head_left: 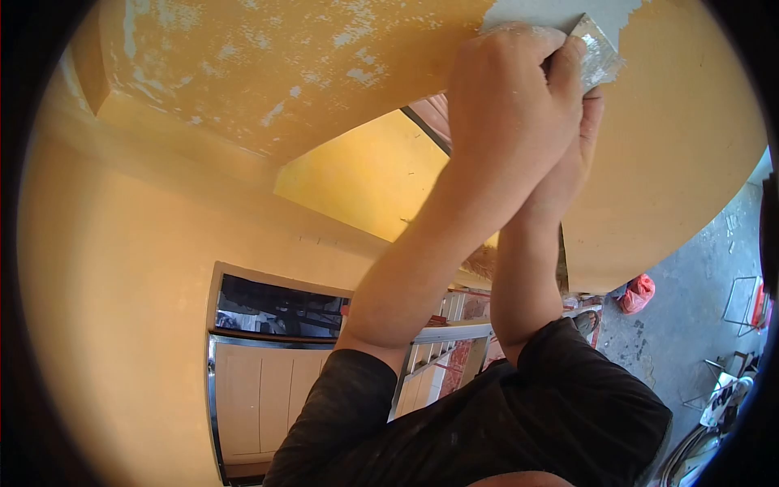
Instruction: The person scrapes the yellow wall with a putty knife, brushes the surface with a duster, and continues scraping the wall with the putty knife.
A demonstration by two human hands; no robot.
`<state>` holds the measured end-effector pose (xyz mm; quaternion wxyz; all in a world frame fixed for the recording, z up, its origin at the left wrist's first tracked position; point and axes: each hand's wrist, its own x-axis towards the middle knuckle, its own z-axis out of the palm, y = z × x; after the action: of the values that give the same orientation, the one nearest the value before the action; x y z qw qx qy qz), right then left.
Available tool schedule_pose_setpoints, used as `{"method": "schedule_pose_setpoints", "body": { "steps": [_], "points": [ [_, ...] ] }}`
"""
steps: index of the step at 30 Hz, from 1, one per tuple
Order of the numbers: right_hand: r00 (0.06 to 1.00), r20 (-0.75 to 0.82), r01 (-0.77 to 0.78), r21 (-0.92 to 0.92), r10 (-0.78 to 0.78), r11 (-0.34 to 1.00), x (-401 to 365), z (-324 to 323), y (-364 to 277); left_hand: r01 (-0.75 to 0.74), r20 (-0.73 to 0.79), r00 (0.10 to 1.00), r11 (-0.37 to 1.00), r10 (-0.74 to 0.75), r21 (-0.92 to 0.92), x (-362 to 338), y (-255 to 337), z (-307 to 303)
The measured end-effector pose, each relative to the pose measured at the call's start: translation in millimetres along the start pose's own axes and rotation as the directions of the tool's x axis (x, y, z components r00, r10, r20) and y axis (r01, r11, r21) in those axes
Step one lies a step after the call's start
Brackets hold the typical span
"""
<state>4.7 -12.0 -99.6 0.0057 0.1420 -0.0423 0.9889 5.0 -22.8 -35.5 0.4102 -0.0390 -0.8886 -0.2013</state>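
Observation:
At the top of the view, my left hand is closed with its fingers against a putty knife. The knife's flat metal blade is smeared with pale filler and lies against a grey-white patch on the orange-yellow painted surface. My right hand is closed close to the blade's lower edge and partly hidden behind my left hand and wrist. The handle is covered by my hands. My forearms overlap near the wrists.
Worn paint with pale flaked spots spreads left of my hands. Below are a ladder and a wooden door. At the right, a red plastic bag and a folding chair stand on the grey floor.

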Motion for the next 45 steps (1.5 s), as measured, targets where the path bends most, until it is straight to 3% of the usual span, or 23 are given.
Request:
{"method": "schedule_pose_setpoints", "body": {
  "steps": [3,5,9,10,12,17,20,26,30,32,35,40,45],
  "points": [
    [0.999,-0.04,0.006,-0.012,-0.006,1.0,-0.4,5.2,-1.4,0.013,-0.018,1.0,0.999,-0.014,-0.044,-0.5,-0.7,0.2],
    [0.999,-0.023,0.022,-0.095,-0.024,0.995,-0.8,3.0,-1.9,-0.12,-0.103,0.988,0.992,0.116,-0.041,-1.6,-4.9,0.8],
    [0.999,0.016,0.042,-0.278,-0.039,0.96,-7.9,-11.2,-1.4,-0.019,-0.03,0.999,1.0,0.018,-0.017,-14.9,-1.6,-8.5],
    [0.998,0.021,0.061,-0.281,-0.057,0.958,-10.7,-15.0,-2.5,-0.033,-0.03,0.999,0.999,0.032,-0.03,-18.8,1.4,-7.1],
    [1.0,0.001,-0.027,-0.09,0.027,0.996,-12.6,-20.7,-4.9,0.124,0.04,0.991,0.992,-0.125,0.012,-23.3,4.3,-2.5],
    [0.998,-0.002,-0.059,-0.115,0.059,0.992,-6.4,-24.6,-16.1,0.149,-0.002,0.989,0.987,-0.149,-0.052,-24.1,0.8,10.8],
    [0.997,0.048,-0.057,-0.179,0.067,0.982,-2.1,-25.0,-18.4,0.081,-0.108,0.99,0.995,-0.087,-0.056,-23.5,-0.1,14.4],
    [0.987,0.113,-0.087,-0.204,0.112,0.975,4.9,-26.3,-29.5,0.232,-0.131,0.96,0.964,-0.249,-0.134,-24.1,9.7,18.3],
    [0.99,0.076,-0.11,-0.122,0.12,0.986,3.1,-18.7,-29.5,0.203,-0.135,0.967,0.973,-0.217,-0.109,-22.8,9.0,14.5],
    [0.993,0.088,-0.054,-0.2,0.073,0.978,0.2,-21.4,-25.1,0.185,-0.088,0.979,0.982,-0.187,-0.028,-23.6,8.1,9.9],
    [0.991,0.075,-0.094,-0.22,0.113,0.971,-4.1,-24.7,-21.9,0.269,-0.084,0.957,0.958,-0.277,-0.098,-24.8,8.6,10.1],
    [0.992,0.056,-0.106,-0.162,0.117,0.981,-0.5,-17.7,-24.0,0.244,-0.083,0.963,0.962,-0.255,-0.122,-21.7,6.3,10.0],
    [0.991,0.082,-0.086,-0.241,0.109,0.967,1.2,-23.2,-23.7,0.266,-0.1,0.955,0.955,-0.279,-0.129,-22.3,7.0,12.1]
  ]
}}
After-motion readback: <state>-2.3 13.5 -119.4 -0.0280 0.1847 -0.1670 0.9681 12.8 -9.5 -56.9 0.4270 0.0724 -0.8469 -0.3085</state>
